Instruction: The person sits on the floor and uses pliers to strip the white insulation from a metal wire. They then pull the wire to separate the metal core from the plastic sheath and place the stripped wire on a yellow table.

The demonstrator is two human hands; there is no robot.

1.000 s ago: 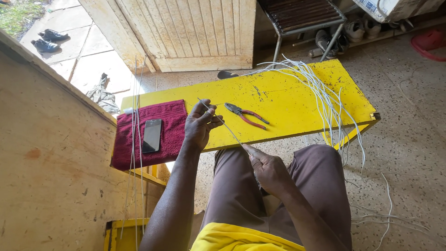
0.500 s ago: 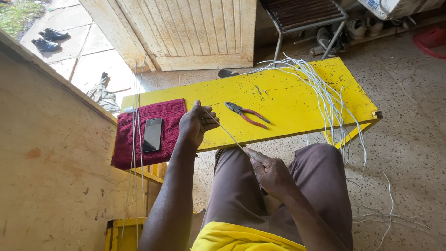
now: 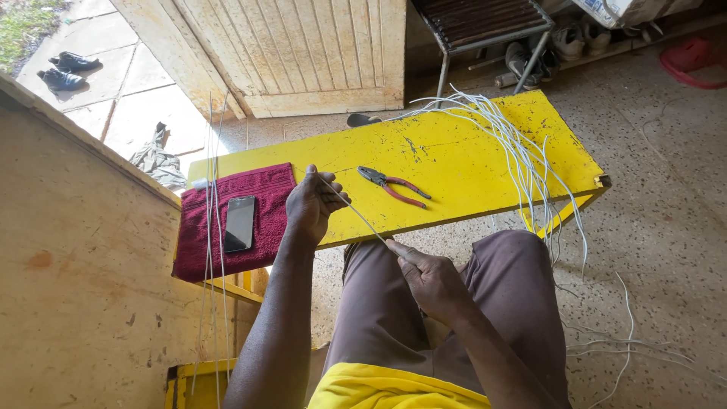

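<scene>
A thin grey wire (image 3: 362, 216) runs taut between both my hands, over the front edge of a yellow bench (image 3: 469, 163). My left hand (image 3: 312, 203) grips its far end above the bench, beside a dark red towel (image 3: 227, 220). My right hand (image 3: 430, 279) pinches the near end above my lap. Red-handled pliers (image 3: 395, 186) lie on the bench just right of my left hand. A bundle of white wires (image 3: 515, 151) drapes over the bench's right part and hangs down.
A black phone (image 3: 240, 223) lies on the towel, with thin straight wires (image 3: 210, 227) laid across the towel's left side. A wooden wall (image 3: 83, 288) stands at left, a door (image 3: 303, 53) behind. Loose wires (image 3: 628, 333) lie on the floor at right.
My left hand has shifted slightly left along the bench edge with the wire, and the wire now looks stretched tighter. My right hand stays over my lap.
</scene>
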